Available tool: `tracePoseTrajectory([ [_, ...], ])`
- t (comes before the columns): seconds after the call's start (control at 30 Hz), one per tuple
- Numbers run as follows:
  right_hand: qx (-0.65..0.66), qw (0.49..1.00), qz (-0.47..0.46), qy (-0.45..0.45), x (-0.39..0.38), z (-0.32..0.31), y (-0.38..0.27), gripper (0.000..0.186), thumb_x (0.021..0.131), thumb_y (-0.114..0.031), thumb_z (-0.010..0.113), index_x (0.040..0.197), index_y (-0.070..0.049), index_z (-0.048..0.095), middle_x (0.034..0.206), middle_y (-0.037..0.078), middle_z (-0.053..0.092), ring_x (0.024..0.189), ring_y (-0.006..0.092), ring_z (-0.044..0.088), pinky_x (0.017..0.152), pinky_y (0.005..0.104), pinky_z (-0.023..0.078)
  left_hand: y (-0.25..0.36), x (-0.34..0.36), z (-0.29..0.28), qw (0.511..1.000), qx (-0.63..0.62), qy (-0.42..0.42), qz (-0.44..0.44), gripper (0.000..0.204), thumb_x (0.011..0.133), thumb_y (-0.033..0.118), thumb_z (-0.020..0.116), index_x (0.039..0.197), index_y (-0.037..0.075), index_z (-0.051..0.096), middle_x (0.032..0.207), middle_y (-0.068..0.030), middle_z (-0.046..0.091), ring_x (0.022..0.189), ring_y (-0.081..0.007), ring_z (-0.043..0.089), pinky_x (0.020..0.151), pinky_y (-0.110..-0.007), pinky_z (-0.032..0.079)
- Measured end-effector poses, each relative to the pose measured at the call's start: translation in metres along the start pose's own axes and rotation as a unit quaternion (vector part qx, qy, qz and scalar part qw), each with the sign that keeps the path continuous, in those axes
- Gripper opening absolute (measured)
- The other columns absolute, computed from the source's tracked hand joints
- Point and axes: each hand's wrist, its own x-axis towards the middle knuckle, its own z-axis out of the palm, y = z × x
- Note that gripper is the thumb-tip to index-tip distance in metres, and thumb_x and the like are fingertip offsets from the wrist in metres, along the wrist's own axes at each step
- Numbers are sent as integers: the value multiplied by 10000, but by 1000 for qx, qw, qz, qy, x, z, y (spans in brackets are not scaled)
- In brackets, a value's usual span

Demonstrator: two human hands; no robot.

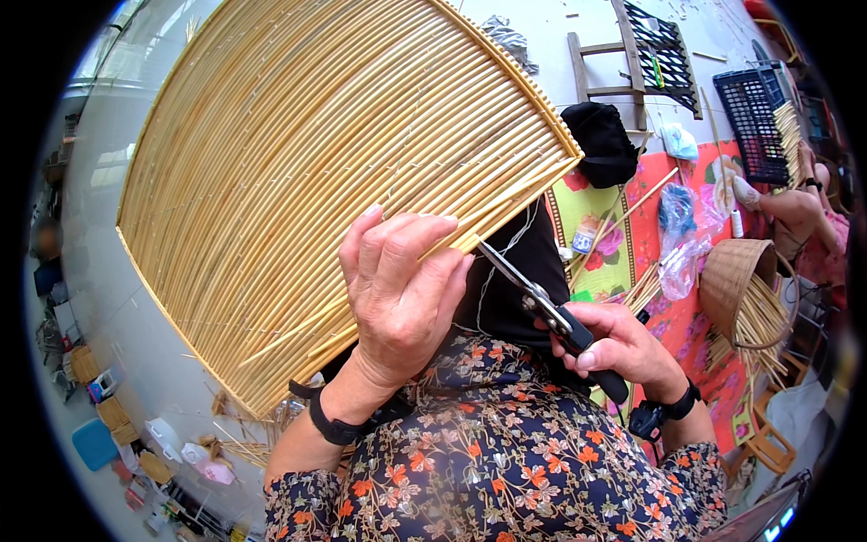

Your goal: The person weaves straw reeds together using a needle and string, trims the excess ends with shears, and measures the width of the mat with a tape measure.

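A large woven mat of yellow reed stalks rests slanted across my lap, its near edge toward me. White thread crosses the stalks, and a braided border runs along its right side. My left hand pinches a reed stalk at the near edge, between thumb and fingers. In my right hand is a pair of shears with black handles. The blade tips are at the stalk's cut end, right beside my left fingertips; I cannot tell whether they touch it. Loose white thread hangs below the mat's edge.
A flowered red cloth covers the floor at right, with plastic bags and a wicker basket of stalks. Beyond are a wooden stool, a blue crate and another person's leg. A blue stool stands at lower left.
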Motion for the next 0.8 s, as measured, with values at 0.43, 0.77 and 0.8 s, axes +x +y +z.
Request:
tracePoseTrajectory([
  [0.43, -19, 998, 23, 49, -5, 17, -9, 576, 941, -111, 775, 1449, 49, 556, 1219, 60, 699, 1087, 104, 652, 952, 275, 539, 0, 0, 1, 1000, -6, 3, -12, 212, 713, 34, 880, 880, 86, 760, 1176, -40, 715, 1096, -251, 675, 1105, -511, 437],
  [0.77, 19, 996, 42, 75, -7, 34, -24, 540, 944, -89, 766, 1430, 52, 577, 1158, 57, 723, 1022, 90, 680, 916, 253, 562, -3, 0, 2, 1000, -18, 4, -6, 222, 698, 28, 883, 877, 82, 763, 1153, -34, 714, 1084, -244, 681, 1092, -508, 449],
  [0.8, 17, 996, 41, 80, -7, 35, -25, 537, 944, -90, 767, 1426, 52, 581, 1145, 55, 726, 1014, 90, 682, 913, 252, 563, -3, 0, 3, 1000, -21, 6, -5, 224, 697, 28, 884, 878, 82, 764, 1153, -34, 714, 1084, -244, 681, 1091, -508, 449],
])
